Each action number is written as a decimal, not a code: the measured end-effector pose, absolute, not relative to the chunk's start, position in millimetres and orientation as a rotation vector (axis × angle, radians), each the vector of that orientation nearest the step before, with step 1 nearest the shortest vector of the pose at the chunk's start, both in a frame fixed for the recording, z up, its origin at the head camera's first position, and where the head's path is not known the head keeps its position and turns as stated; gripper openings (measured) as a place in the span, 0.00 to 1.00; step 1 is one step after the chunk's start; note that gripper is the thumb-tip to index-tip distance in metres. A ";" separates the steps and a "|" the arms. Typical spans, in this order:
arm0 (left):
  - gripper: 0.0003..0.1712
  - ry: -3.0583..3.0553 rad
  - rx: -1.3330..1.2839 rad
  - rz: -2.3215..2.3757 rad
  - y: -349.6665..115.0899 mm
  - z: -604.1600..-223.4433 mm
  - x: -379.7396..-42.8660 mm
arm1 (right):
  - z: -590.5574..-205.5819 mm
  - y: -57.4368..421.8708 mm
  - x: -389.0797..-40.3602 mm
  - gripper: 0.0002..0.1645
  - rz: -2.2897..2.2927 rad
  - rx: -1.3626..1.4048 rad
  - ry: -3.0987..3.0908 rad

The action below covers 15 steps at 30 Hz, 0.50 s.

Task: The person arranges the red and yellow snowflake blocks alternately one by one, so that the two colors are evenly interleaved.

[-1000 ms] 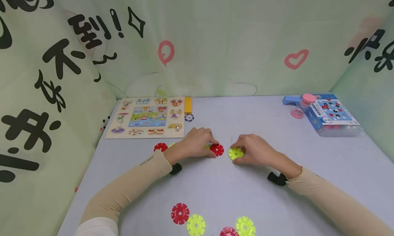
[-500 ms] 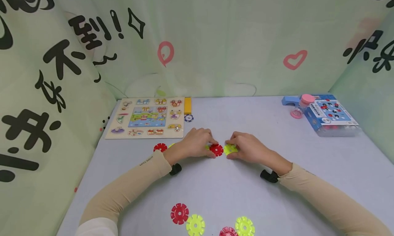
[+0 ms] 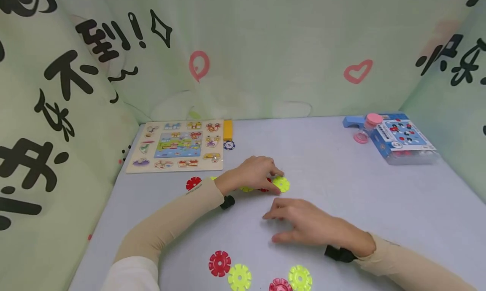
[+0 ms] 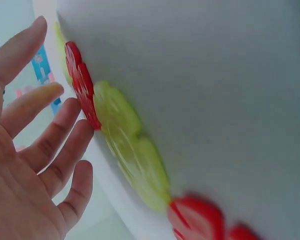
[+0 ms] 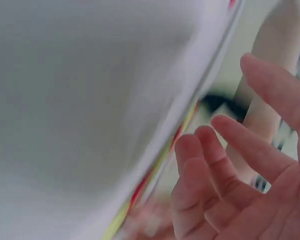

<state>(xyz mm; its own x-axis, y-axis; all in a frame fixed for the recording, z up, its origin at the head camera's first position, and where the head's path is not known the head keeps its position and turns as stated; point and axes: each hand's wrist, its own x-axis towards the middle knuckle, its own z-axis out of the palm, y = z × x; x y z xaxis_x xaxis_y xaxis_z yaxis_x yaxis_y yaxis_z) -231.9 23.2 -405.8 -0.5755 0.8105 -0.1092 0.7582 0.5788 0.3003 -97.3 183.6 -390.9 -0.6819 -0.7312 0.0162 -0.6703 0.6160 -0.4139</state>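
Note:
A row of notched plastic discs, red and yellow-green by turns, lies across the middle of the table, partly hidden by my left hand [image 3: 256, 173]. The yellow-green disc [image 3: 282, 184] at its right end sits between the left thumb and forefinger, which reach to either side of it. In the left wrist view the fingers are spread and fairly straight beside a red disc [image 4: 83, 86] and a larger-looking yellow-green disc [image 4: 132, 145]. My right hand [image 3: 303, 221] hovers nearer the front, fingers loosely bent and apart, holding nothing. A red disc [image 3: 193, 183] shows at the row's left end.
Near the front edge lie a red disc [image 3: 219, 263], a yellow-green disc [image 3: 240, 277], another red disc [image 3: 280, 284] and another yellow-green disc [image 3: 300, 277]. A wooden picture puzzle board [image 3: 178, 145] stands back left. A blue box [image 3: 404, 139] and pink-capped jar [image 3: 370, 125] are back right.
My right hand brought the yellow-green disc left against the red disc, let go and moved back toward the front. My left hand shifted right, from the red disc to the yellow-green disc.

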 end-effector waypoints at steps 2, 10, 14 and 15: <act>0.34 2.583 1.323 0.287 25.6 -406.0 -232.0 | -392.7 165.7 -83.7 0.25 -0.534 -1.308 2.590; 0.32 2.618 1.342 0.235 28.8 -408.1 -231.0 | -396.1 98.7 -72.0 0.30 -0.223 -1.623 2.481; 0.32 2.612 1.342 0.236 31.7 -408.4 -231.1 | -400.6 78.4 -71.1 0.28 -0.109 -1.721 2.545; 0.32 2.610 1.345 0.236 32.4 -408.2 -231.0 | -400.9 75.4 -70.1 0.27 -0.088 -1.739 2.548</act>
<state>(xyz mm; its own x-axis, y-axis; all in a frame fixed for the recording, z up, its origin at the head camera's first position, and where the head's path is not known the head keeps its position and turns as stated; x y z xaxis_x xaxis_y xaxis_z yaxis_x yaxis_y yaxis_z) -231.0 32.4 -408.2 -0.5679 0.8170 -0.1001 0.7858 0.5743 0.2296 -70.1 75.4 -400.9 -0.3638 -0.9314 -0.0137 -0.9282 0.3638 -0.0784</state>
